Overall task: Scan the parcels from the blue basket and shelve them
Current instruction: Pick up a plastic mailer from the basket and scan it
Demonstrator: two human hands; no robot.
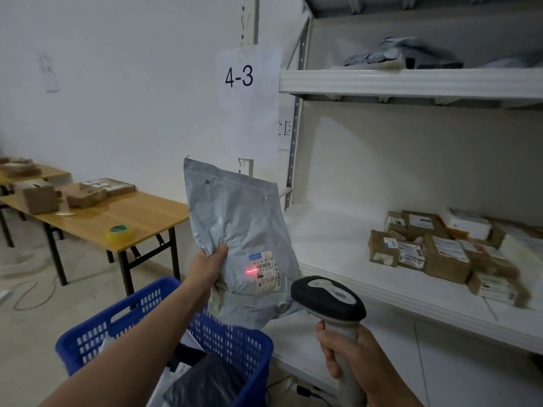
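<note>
Head view: left hand grips grey parcel upright above blue basket, right hand clamped on scanner, red beam on label.

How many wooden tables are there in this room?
2. The near table stands left of the held parcel, carrying a tape roll and boxes; the far table sits behind it at the left edge. Others may be out of view.

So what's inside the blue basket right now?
A dark poly bag and pale parcels show in the blue basket; the left forearm covers the rest, and the bottom is hidden.
</note>
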